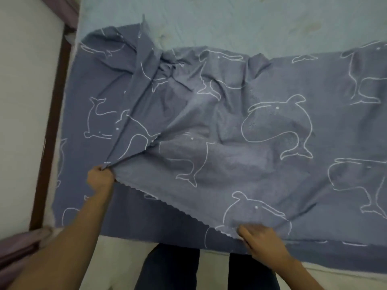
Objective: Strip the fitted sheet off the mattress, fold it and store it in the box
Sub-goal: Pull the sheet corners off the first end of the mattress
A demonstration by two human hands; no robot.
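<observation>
A pale blue mattress [230, 21] is shown from above, its far half laid bare. The fitted sheet [240, 126], grey-blue and printed with whales outlined in white, is spread in creases over the mattress's near half, with a twisted ridge of cloth bunched toward the mattress's far left corner. A white wall [25, 91] edged by a dark wooden strip [52, 122] is seen along the mattress's left side.

Two bare forearms are stretched in over the mattress's near edge. The left one is extended almost straight and reaches farther onto the mattress, while the right one is angled in from the near right. Legs in dark trousers [167, 268] are seen just outside the mattress's near edge, and a bundle of pinkish cloth [25, 243] lies off its near left corner.

An upper layer of the sheet is held taut between the hands, its wavy hem [167, 203] running diagonally across the mattress's near left part. The left hand [100, 177] is clenched in a fist round a gathered pinch of the sheet at the hem's far end, close to the mattress's left side. The right hand [259, 237] is closed on the hem's other end at the mattress's near edge, fingers curled onto the cloth; how the thumb lies cannot be told through the blur
</observation>
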